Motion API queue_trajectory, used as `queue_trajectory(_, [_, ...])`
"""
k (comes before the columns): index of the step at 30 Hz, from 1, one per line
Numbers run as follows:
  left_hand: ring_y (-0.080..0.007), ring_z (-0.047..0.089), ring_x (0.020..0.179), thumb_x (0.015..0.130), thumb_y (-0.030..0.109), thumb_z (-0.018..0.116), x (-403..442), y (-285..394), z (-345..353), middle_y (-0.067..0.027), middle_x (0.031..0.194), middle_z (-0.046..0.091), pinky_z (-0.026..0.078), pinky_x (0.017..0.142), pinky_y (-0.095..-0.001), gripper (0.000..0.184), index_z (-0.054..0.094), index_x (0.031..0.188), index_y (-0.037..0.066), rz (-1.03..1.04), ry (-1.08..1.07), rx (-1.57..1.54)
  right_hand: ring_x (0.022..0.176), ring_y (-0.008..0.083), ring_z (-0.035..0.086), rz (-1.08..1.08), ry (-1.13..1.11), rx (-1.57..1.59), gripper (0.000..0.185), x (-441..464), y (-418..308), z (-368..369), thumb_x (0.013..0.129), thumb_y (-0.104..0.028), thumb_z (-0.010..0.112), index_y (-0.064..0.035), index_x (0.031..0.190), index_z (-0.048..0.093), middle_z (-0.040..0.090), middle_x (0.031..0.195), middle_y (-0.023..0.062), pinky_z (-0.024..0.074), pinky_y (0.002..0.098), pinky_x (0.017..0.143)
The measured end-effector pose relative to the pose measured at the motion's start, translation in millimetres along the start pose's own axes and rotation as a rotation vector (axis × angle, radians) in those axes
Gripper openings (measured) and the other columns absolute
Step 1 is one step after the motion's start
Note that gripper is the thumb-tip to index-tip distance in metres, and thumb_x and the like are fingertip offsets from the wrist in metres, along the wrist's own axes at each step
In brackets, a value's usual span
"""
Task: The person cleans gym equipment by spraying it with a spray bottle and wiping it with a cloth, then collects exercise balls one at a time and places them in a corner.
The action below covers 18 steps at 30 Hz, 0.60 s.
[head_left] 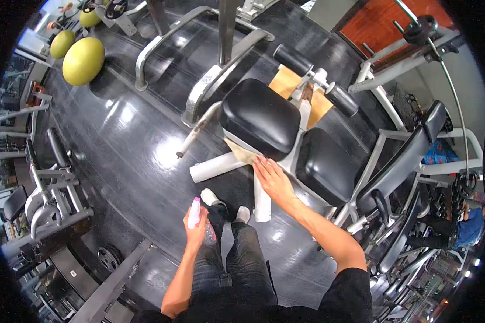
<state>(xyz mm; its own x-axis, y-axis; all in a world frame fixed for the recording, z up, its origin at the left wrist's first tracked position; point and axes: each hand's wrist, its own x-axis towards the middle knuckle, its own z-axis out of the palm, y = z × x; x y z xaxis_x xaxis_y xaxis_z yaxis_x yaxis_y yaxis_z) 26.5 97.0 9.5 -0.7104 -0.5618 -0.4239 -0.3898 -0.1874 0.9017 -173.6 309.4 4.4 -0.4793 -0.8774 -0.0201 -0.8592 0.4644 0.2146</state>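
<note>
My left hand (195,226) is wrapped around a spray bottle (194,211) with a white and pink head and a clear body, held low in front of my legs. My right hand (273,180) reaches forward to the near edge of a black padded seat (261,116) on a white-framed exercise machine. Under its fingertips a pale yellow cloth (239,150) lies against the seat's side. The fingers are close together, pressing on the cloth. A second black pad (330,166) sits just right of that hand.
A rusty-looking bar (198,131) and a white frame leg (215,167) stick out left of the seat. Black foam rollers (292,59) are beyond it. Yellow exercise balls (83,61) rest at the far left. A person in blue (470,226) is at the far right among benches.
</note>
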Motion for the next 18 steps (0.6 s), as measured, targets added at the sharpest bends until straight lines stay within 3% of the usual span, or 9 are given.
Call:
queue_trajectory(9, [-0.0069, 0.054, 0.057, 0.088, 0.010, 0.065, -52, -17, 57, 0.0002, 0.071, 0.057, 0.045, 0.052, -0.0225, 0.010, 0.058, 0.092, 0.003, -0.040, -0.171, 0.064, 0.130, 0.0219, 0.043, 0.146, -0.049, 0.013, 0.045, -170, 28, -9, 0.089, -0.018, 0.051, -0.0014, 0.130, 0.049, 0.050, 0.136, 0.0103, 0.0301, 0.0373, 0.111])
queue_trajectory(11, [-0.0085, 0.056, 0.059, 0.087, 0.009, 0.065, -62, -20, 69, -0.0017, 0.077, 0.061, 0.047, 0.054, -0.0243, 0.010, 0.060, 0.093, 0.003, -0.044, -0.219, 0.072, 0.130, 0.0217, 0.044, 0.169, -0.065, -0.009, 0.045, -203, 31, -8, 0.089, -0.018, 0.051, -0.0022, 0.130, 0.050, 0.050, 0.136, 0.0097, 0.0306, 0.0373, 0.110])
queue_trajectory(17, [-0.0054, 0.052, 0.056, 0.089, 0.012, 0.064, -82, -13, 98, 0.0018, 0.067, 0.055, 0.042, 0.051, -0.0211, 0.010, 0.060, 0.087, 0.004, 0.010, -0.300, 0.039, 0.132, 0.0240, 0.040, 0.277, -0.126, -0.004, 0.050, -253, 28, -19, 0.082, -0.011, 0.051, -0.0032, 0.131, 0.049, 0.045, 0.140, 0.0105, 0.0297, 0.0401, 0.111])
queue_trajectory(18, [-0.0052, 0.052, 0.056, 0.089, 0.012, 0.063, -84, -10, 100, 0.0019, 0.066, 0.055, 0.042, 0.051, -0.0211, 0.009, 0.060, 0.087, 0.004, 0.019, -0.327, 0.052, 0.130, 0.0261, 0.042, 0.402, -0.167, 0.106, 0.052, -259, 28, -25, 0.079, -0.007, 0.053, -0.0047, 0.131, 0.050, 0.044, 0.141, 0.0121, 0.0332, 0.0399, 0.109])
